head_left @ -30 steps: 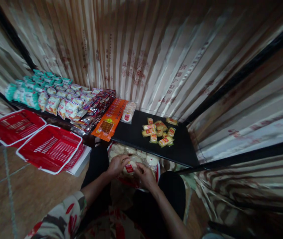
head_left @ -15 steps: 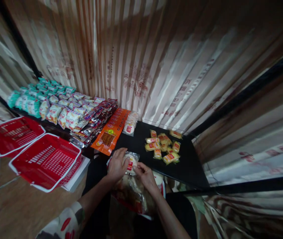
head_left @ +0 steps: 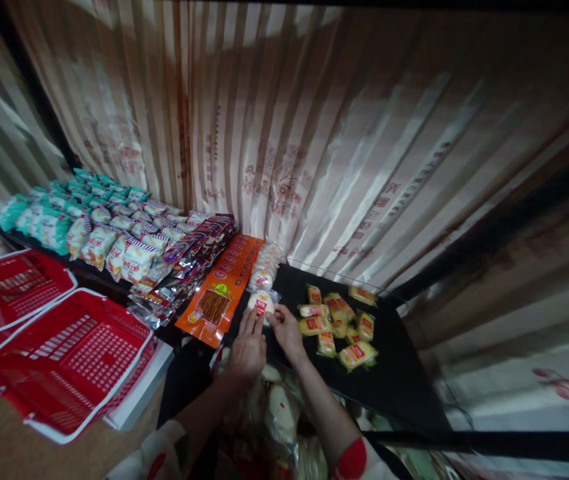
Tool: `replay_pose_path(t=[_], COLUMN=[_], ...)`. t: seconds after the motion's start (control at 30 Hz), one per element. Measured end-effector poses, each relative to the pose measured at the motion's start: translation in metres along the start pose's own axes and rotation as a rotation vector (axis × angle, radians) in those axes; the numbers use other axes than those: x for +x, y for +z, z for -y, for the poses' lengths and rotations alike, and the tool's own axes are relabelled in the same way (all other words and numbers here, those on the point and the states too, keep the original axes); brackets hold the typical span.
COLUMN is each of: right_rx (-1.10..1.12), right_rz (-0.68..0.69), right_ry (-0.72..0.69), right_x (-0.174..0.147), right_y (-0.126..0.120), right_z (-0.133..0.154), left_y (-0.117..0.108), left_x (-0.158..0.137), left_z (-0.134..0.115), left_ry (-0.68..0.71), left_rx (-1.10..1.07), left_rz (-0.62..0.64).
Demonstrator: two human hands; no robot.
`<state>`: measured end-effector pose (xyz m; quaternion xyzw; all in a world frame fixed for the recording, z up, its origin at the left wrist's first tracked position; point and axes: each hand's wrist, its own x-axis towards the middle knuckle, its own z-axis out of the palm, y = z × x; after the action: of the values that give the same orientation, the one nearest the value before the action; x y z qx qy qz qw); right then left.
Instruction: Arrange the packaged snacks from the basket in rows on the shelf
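A clear packet of round white rice crackers [head_left: 261,303] lies at the front end of a row of similar rice cracker packets [head_left: 265,267] on the black table [head_left: 389,360]. The fingers of my left hand [head_left: 248,348] press on its near edge. My right hand [head_left: 287,333] pinches its right edge between thumb and fingers. Just left of the row is a flat orange snack bag [head_left: 219,293]. Below my forearms, an open bag [head_left: 279,413] holds more clear-wrapped crackers.
Small yellow snack packets [head_left: 337,327] lie scattered on the right of the table. To the left stand dark shiny packets [head_left: 189,253], white striped bags [head_left: 137,257] and green bags [head_left: 54,227]. Two red baskets [head_left: 69,360] are lower left. A pleated curtain [head_left: 314,147] hangs behind.
Both hands have moved forward, away from my lap, with the rice cracker packet. It now sits on the table against the front of the row. The view has shifted slightly.
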<state>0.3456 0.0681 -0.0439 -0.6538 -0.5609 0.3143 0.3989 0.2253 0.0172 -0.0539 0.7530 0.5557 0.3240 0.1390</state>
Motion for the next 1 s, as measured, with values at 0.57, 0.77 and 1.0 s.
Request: replay_pose_path(t=[0.57, 0.77, 1.0], right_rx=[-0.291, -0.327, -0.339], right_rz=[-0.080, -0.108, -0.149], right_ry=[-0.014, 0.030, 0.014], right_x=[0.048, 0.048, 0.044], right_y=[0.015, 0.019, 0.023], right_z=[0.007, 0.007, 0.009], left_y=[0.011, 0.018, 0.022], left_x=[0.051, 0.052, 0.050], left_z=[0.023, 0.028, 0.029], left_ry=[-0.004, 0.012, 0.025], left_rx=[0.091, 0.120, 0.121], left_rz=[0.037, 0.054, 0.045])
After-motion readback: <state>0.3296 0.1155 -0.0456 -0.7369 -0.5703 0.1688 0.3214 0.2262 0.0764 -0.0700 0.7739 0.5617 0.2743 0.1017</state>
